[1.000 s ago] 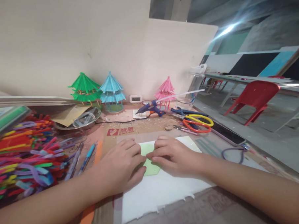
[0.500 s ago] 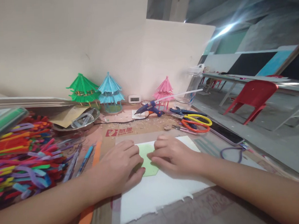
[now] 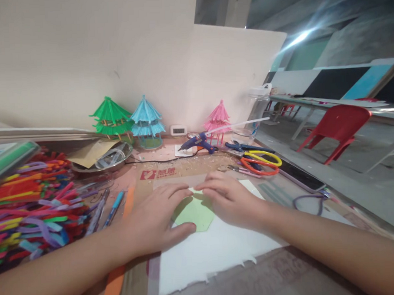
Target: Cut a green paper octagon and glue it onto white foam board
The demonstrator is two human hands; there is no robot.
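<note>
A light green piece of paper [image 3: 195, 215] with angled corners lies on a white sheet [image 3: 201, 256] with a ragged front edge. Over the green piece's left side rests my left hand [image 3: 157, 219], open, its thumb spread from the fingers along the front edge. My right hand [image 3: 234, 202] covers the green piece's upper right part. Its fingers are bent and pressed together, tips close to the left fingertips at the far edge; whatever they pinch is hidden.
Colourful pipe cleaners [image 3: 33, 211] heap at left beside pens [image 3: 114, 208] and an orange strip [image 3: 119, 272]. Behind stand green [image 3: 112, 114], blue [image 3: 146, 117] and pink [image 3: 219, 116] pavilions, and a glue gun [image 3: 196, 142]. Scissors [image 3: 259, 164] and a phone [image 3: 301, 176] lie right.
My left hand has opened wider, its fingers reaching toward the far edge and the thumb spreading. My right fingers have shifted up and left, so more of the green piece shows.
</note>
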